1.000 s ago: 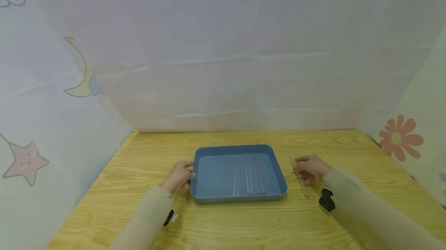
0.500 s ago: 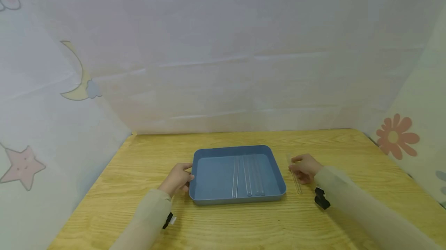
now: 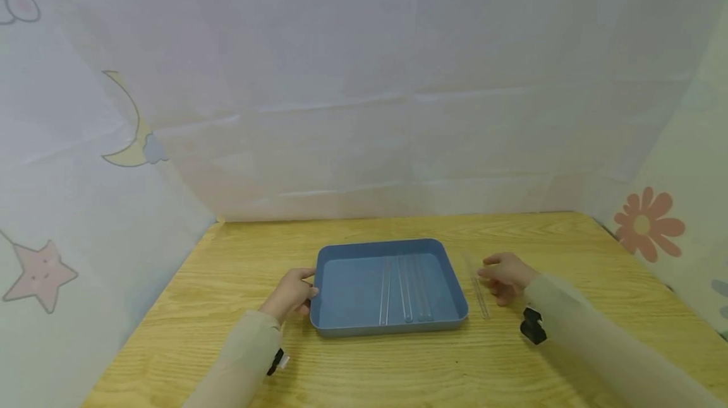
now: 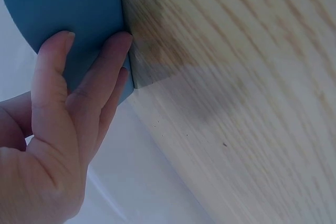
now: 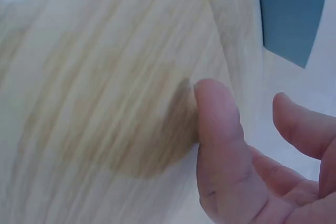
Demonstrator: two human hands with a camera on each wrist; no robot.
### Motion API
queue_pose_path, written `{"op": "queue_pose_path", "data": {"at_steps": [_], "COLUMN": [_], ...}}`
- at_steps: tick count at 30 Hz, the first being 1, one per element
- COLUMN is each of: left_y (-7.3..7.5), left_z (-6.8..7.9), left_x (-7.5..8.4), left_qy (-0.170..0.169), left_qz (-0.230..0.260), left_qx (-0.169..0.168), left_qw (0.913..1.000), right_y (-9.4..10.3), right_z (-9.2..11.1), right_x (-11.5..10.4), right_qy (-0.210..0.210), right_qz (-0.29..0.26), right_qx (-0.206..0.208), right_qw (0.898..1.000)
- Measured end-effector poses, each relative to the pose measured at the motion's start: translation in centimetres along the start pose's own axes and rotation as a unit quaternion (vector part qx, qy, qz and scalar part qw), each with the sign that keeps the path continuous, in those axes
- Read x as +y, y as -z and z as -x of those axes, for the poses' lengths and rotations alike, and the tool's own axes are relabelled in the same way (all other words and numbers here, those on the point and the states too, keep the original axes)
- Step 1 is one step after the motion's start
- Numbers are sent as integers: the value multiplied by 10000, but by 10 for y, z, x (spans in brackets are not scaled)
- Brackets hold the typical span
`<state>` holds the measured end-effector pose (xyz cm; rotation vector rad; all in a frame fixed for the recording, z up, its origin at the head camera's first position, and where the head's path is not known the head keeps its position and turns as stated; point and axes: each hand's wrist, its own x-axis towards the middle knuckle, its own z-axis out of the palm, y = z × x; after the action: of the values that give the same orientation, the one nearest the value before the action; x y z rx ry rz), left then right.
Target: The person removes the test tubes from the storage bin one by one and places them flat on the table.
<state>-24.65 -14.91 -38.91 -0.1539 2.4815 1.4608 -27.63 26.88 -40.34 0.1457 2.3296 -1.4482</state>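
A clear, slender, glass-like tube (image 3: 476, 287) lies on the yellow wood-grained tabletop (image 3: 364, 370), near the shallow blue rectangular tray (image 3: 347, 294). The right hand (image 3: 506, 275) is just beside the tube, fingers loose and parted, free of it. The left hand (image 3: 290, 293) rests extended fingers against the tray's outer wall. Similar clear tubes (image 3: 404, 288) lie inside; pale, creased sheeting (image 3: 364, 92) rises behind.

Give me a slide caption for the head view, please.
Left fingers touch a blue tray with clear tubes inside; right fingers are close to another tube beside it, at a wooden table.
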Motion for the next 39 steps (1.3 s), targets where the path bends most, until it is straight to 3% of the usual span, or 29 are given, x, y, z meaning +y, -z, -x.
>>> {"op": "queue_pose_path", "data": {"at_steps": [20, 39], "left_y": [-1, -1], "left_z": [-2, -1], "left_x": [-2, 1], "left_qy": [31, 26], "left_qz": [-64, -67], "left_qx": [55, 64], "left_qw": [10000, 10000], "right_y": [15, 8], "right_z": [14, 17], "right_x": [-14, -33], "right_qy": [178, 230], "right_qz": [-166, -562], "right_qx": [-184, -425], "right_qw": [9995, 9972]}}
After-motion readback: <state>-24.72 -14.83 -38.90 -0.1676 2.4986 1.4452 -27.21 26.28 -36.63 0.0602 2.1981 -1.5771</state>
